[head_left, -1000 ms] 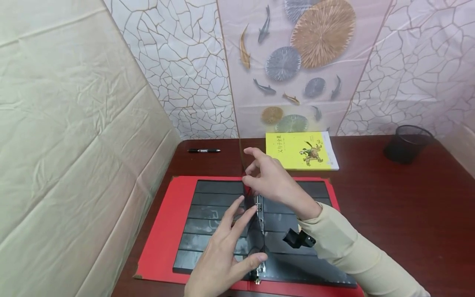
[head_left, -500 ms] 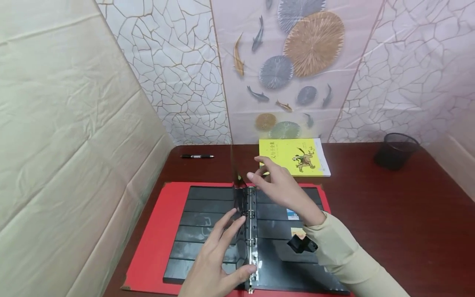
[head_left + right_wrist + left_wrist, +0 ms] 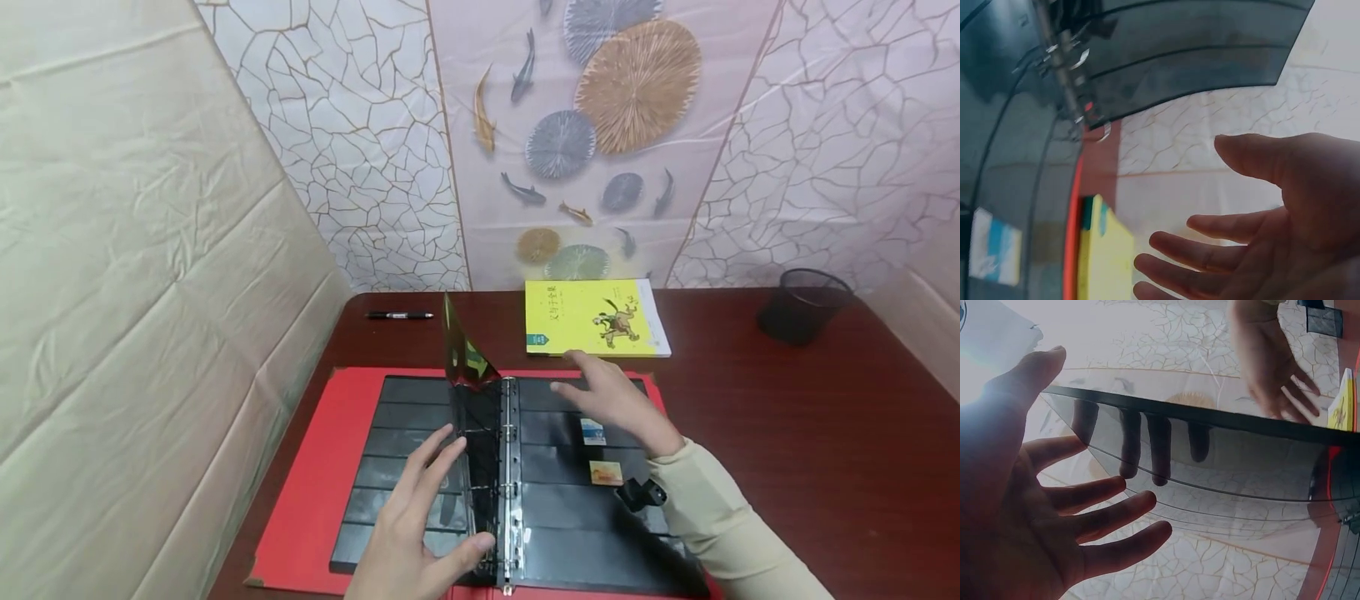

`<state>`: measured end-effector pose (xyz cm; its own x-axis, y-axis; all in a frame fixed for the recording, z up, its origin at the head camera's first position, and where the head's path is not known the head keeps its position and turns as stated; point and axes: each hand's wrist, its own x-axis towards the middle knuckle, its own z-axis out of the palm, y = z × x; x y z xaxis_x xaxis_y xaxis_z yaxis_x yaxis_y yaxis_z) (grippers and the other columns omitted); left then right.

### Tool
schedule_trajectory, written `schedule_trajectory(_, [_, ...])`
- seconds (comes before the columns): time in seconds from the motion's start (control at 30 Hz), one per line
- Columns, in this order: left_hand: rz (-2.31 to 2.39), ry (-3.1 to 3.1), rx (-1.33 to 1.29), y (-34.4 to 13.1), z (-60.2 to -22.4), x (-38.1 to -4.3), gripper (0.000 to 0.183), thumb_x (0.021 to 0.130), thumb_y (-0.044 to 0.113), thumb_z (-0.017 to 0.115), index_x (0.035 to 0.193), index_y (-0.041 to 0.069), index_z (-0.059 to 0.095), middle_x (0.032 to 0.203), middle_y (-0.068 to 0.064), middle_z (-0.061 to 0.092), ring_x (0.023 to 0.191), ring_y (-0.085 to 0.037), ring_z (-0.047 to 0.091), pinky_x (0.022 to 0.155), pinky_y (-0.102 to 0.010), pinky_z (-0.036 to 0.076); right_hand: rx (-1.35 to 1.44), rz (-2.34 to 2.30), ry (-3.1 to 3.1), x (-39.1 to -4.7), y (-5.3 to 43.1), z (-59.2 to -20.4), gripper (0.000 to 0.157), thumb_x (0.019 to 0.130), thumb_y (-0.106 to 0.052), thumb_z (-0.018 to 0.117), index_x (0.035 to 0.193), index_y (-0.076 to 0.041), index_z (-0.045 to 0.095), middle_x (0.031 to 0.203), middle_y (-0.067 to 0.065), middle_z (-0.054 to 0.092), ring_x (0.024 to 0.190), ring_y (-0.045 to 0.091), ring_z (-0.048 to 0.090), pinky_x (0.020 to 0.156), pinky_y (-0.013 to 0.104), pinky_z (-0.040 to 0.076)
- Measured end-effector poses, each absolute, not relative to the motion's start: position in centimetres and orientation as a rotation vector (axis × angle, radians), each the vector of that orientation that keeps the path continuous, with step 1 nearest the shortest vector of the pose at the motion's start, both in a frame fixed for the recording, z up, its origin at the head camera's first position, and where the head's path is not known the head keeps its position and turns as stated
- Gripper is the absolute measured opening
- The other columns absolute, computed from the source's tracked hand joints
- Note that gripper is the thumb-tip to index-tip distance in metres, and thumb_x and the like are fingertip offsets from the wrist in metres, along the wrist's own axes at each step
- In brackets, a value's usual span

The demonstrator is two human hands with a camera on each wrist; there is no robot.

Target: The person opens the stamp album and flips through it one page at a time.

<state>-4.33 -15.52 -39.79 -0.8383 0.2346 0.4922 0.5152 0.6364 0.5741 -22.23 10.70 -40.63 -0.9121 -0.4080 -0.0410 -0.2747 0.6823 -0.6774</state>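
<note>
A red ring binder with black pocket pages lies open on the table. One glossy black page stands raised at the metal rings, leaning left. My left hand is beside it with fingers spread; in the left wrist view the fingers are reflected in the page. Over the right-hand page, my right hand holds nothing, its fingers extended. That page's pockets hold a blue-and-white stamp-like piece and an orange one.
Behind the binder lies a yellow book. A black pen is at the back left, and a black mesh bin stands at the back right. Cloth walls border the table's left and back sides.
My right hand has let go of the raised page and moved right. The page has tilted left, along with my left hand. Both small pieces on the right-hand page now show fully.
</note>
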Motion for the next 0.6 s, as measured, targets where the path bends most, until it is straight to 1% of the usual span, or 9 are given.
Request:
schedule_trajectory(0.17, [-1.034, -2.496, -0.538, -16.0, -40.0, -4.0, 0.079, 0.093, 0.056, 0.067, 0.155, 0.016, 0.041, 0.156, -0.003, 0.039, 0.120, -0.028, 0.059, 0.076, -0.047, 0.058, -0.541, -0.937, 2.688, -22.5, 11.8, -42.2, 0.066, 0.099, -0.023, 0.065, 0.146, 0.014, 0.038, 0.146, 0.033, 0.045, 0.133, 0.048, 0.045, 0.104, 0.062, 0.040])
schedule_trajectory(0.37, [-1.061, -2.442, -0.542, -16.7, -40.2, -3.9, 0.080, 0.093, 0.054, 0.068, 0.155, 0.013, 0.039, 0.158, -0.007, 0.037, 0.121, -0.027, 0.056, 0.078, -0.037, 0.057, -0.477, -0.825, 2.686, -23.0, 13.0, -44.2, 0.069, 0.097, -0.021, 0.069, 0.147, 0.015, 0.037, 0.148, 0.034, 0.042, 0.135, 0.050, 0.041, 0.105, 0.062, 0.039])
schedule_trajectory(0.47, [-1.069, -2.407, -0.561, -17.2, -40.3, -4.0, 0.080, 0.093, 0.050, 0.071, 0.154, 0.009, 0.040, 0.160, -0.009, 0.035, 0.121, -0.024, 0.056, 0.079, -0.035, 0.057, -0.442, -0.799, 2.692, -23.3, 13.8, -45.0, 0.071, 0.094, -0.019, 0.072, 0.147, 0.014, 0.037, 0.148, 0.035, 0.042, 0.135, 0.050, 0.041, 0.104, 0.063, 0.039])
schedule_trajectory(0.6, [-1.058, -2.399, -0.521, -17.8, -40.3, -3.9, 0.082, 0.089, 0.040, 0.078, 0.154, 0.008, 0.040, 0.161, -0.010, 0.035, 0.127, -0.022, 0.053, 0.080, -0.036, 0.058, -0.417, -0.769, 2.723, -23.6, 14.9, -46.0, 0.073, 0.088, -0.016, 0.077, 0.144, 0.015, 0.041, 0.144, 0.035, 0.045, 0.131, 0.050, 0.044, 0.103, 0.064, 0.040])
